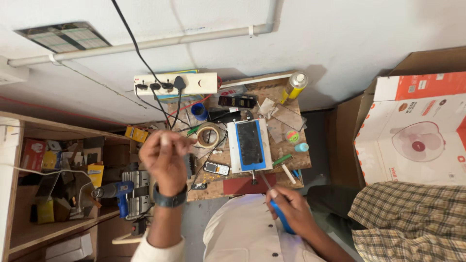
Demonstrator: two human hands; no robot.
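- Right hand point(291, 209): clenched round a blue-handled screwdriver point(279, 216), metal shaft pointing up-left toward the desk point(272, 92) edge.
- Screwdriver tip sits just below the white-and-blue phone repair fixture point(250, 144), which lies above the right hand.
- Left hand point(164, 156): raised, fingers loosely curled, grasping nothing visible; black wristwatch point(170, 199) on the wrist.
- Tape roll point(208, 135) just right of the left hand; small keypad phone point(216, 168) between the two hands.
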